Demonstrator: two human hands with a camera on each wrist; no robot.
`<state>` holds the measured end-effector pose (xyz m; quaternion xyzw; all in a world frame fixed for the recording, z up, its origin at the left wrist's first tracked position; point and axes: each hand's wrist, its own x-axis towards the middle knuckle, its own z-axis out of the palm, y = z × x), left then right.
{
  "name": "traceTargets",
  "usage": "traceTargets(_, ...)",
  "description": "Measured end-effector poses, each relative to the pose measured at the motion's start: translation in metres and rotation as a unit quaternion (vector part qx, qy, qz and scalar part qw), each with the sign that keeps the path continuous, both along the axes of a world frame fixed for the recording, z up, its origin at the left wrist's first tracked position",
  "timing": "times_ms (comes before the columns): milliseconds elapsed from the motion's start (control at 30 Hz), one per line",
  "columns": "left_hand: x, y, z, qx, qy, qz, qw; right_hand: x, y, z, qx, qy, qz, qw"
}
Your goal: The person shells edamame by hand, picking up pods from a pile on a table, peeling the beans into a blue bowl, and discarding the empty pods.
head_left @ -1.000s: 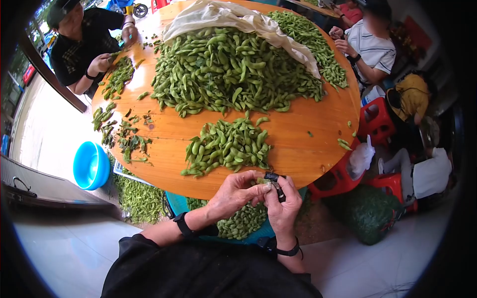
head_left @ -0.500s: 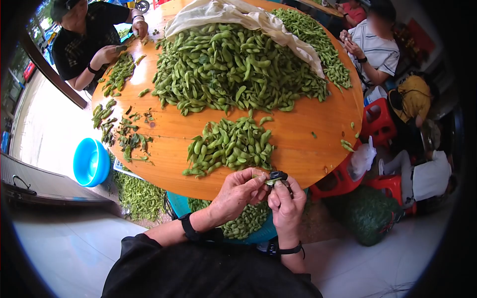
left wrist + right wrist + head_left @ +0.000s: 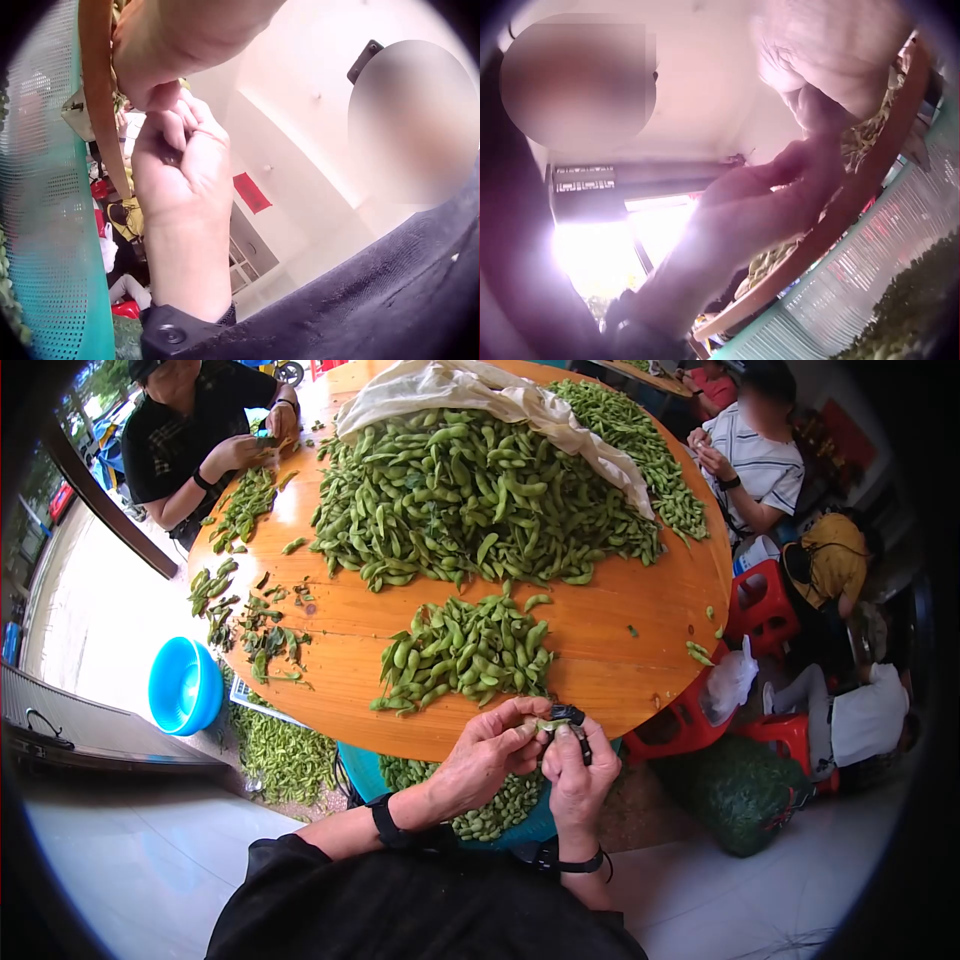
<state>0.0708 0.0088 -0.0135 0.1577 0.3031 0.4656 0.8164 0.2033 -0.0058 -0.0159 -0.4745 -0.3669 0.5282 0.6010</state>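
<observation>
Just past the near table edge, my two hands meet over a green soybean pod [image 3: 548, 727]. My left hand [image 3: 480, 756] pinches its left end between thumb and forefinger. From the other side my right hand [image 3: 580, 772] grips the pod, thumb on top; a black piece [image 3: 568, 714] sits at its forefinger. Both wrist views show the hands close together, with the pod mostly hidden by fingers. Ahead on the wooden table [image 3: 620, 660] lies a small heap of pods [image 3: 465, 650]. Below my hands, shelled green beans [image 3: 505, 808] lie in a teal basket [image 3: 56, 247].
A large pod pile [image 3: 450, 500] under a pale cloth [image 3: 480, 385] covers the table's far part. Leaf scraps [image 3: 265, 640] lie at left. A blue basin [image 3: 185, 685] stands beside the table, red stools [image 3: 765, 605] at right. Two people sit across, handling things.
Both hands stay over the near edge, the fingers shifting around the pod, which shows more clearly than a second ago. The person at far left has brought both hands together.
</observation>
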Motion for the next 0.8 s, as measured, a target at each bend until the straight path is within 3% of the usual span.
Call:
traceTargets(67, -0.004, 0.001, -0.013, 0.036, -0.014, -0.023, 0.999, 0.008, 0.003, 0.002, -0.018, 0.019, 0.011, 1.000)
traceTargets(133, -0.007, 0.003, -0.020, 0.113, -0.055, -0.058, 0.990, 0.016, 0.005, 0.000, -0.023, 0.105, 0.035, 0.994)
traceTargets(267, -0.015, 0.001, -0.014, 0.087, -0.034, -0.054, 0.994, 0.023, 0.002, 0.017, -0.021, 0.093, 0.015, 0.995)
traceTargets(333, -0.019, 0.000, -0.013, 0.075, 0.050, -0.090, 0.992, 0.027, 0.000, 0.024, -0.009, 0.091, 0.015, 0.996)
traceTargets(467, -0.019, 0.000, -0.001, 0.146, 0.138, -0.072, 0.977, 0.030, -0.006, 0.033, -0.043, 0.122, 0.024, 0.991)
traceTargets(667, -0.011, -0.011, -0.005, 0.185, 0.099, -0.160, 0.965, 0.029, -0.009, 0.029, -0.058, 0.173, 0.060, 0.981)
traceTargets(800, -0.008, -0.015, -0.002, 0.180, 0.102, -0.149, 0.967, 0.029, -0.012, 0.021, -0.060, 0.182, 0.059, 0.980)
